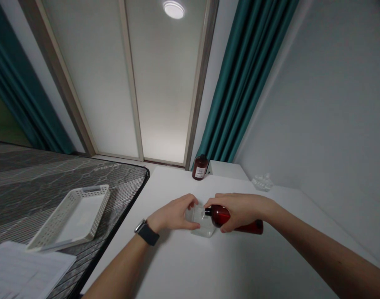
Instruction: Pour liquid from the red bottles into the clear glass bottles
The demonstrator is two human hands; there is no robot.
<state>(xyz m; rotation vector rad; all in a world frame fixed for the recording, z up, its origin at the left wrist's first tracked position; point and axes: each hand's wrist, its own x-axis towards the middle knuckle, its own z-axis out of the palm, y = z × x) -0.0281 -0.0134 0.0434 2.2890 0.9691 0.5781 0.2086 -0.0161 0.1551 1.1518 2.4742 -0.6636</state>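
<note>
The right hand (239,207) has its fingers wrapped around a red bottle (220,214), tipped nearly flat, neck at the clear jar (206,229) between both hands' fingertips. The left hand (174,214) curves beside the jar; whether it grips, I can't tell. A loose hold or misaligned neck could topple the jar or spill contents.

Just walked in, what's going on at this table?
A person's right hand holds a dark red bottle tipped onto its side, its black neck pointing left over a clear glass container on the white table. The left hand curves around the container's left side; whether it touches is unclear. I can't tell if anything is flowing. A brown bottle with a white label stands upright farther back.
</note>
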